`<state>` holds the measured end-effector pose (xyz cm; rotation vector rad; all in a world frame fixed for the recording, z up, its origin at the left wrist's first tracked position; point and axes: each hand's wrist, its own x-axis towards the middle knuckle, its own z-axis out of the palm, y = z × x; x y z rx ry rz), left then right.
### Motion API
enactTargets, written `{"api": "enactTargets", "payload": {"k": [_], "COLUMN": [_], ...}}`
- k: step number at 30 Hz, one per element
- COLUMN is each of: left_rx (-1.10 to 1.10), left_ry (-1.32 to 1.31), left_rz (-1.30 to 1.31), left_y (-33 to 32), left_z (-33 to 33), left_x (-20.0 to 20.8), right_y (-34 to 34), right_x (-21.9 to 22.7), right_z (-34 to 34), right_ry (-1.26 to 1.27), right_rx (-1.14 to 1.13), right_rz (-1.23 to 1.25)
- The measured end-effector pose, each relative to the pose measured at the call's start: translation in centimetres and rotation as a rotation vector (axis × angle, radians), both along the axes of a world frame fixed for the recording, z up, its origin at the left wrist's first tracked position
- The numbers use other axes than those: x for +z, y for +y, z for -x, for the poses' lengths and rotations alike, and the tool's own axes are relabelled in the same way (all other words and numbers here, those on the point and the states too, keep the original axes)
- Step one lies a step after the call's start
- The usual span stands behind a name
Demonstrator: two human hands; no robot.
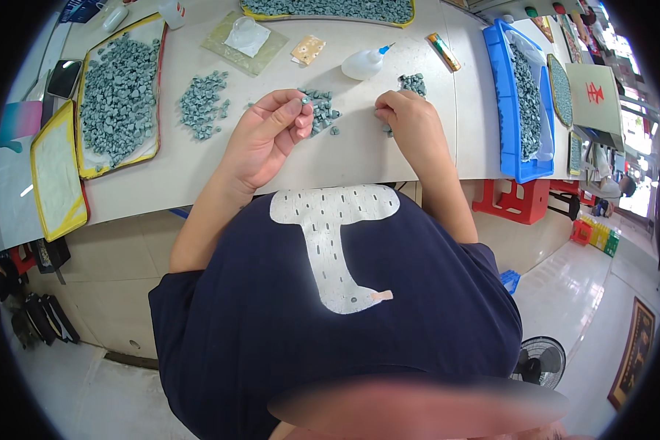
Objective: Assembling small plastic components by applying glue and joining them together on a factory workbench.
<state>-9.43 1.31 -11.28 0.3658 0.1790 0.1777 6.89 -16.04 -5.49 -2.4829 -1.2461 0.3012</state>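
My left hand is raised over the white table, with its thumb and index finger pinched on a small grey-green stone. Just beyond it lies a loose pile of similar stones, partly covered by the hand. My right hand is lower and to the right, its fingertips pressed together close to the tabletop. Whatever those fingers hold, if anything, is hidden. A smaller stone cluster shows just past its knuckles, and another pile spreads out left of my left hand.
At the left, a yellow-edged tray holds many stones beside an empty tray and a phone. Farther back are a squeeze bottle, a plastic bag and a tube. A blue bin of stones stands right.
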Motion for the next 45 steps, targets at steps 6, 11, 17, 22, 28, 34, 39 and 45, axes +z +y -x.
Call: {"api": "enactTargets", "payload": {"k": [6, 11, 17, 22, 28, 34, 39, 45], "left_rx": [-0.002, -0.013, -0.023, -0.047, -0.050, -0.051, -0.041, -0.006], "left_ry": [0.003, 0.017, -0.002, -0.007, 0.005, -0.011, 0.002, 0.004], "left_rz": [0.014, 0.023, 0.046, 0.055, 0.022, 0.010, -0.006, -0.045], "left_y": [0.1, 0.4, 0.6, 0.4, -0.3, -0.3, -0.2, -0.6], "left_z": [0.2, 0.2, 0.1, 0.6, 0.6, 0.5, 0.5, 0.3], "left_x": [-0.4, 0.2, 0.2, 0.4, 0.7, 0.9, 1.0, 0.9], "right_y": [-0.1, 0.0, 0.8, 1.3, 3.2, 4.2, 4.2, 4.3], "right_x": [-0.7, -1.6, -1.9, -1.1, 0.4, 0.1, -0.1, -0.1], "right_z": [0.1, 0.5, 1.2, 2.6, 3.7, 4.6, 4.6, 4.2], "right_ry": [0.052, -0.172, -0.249, 0.126, 0.085, 0.031, 0.041, -0.100], "right_rx": [0.043, 0.176, 0.194, 0.090, 0.175, 0.243, 0.221, 0.351], "right_rz": [-0.076, -0.122, -0.150, -0.357, -0.624, -0.701, -0.701, -0.810]}}
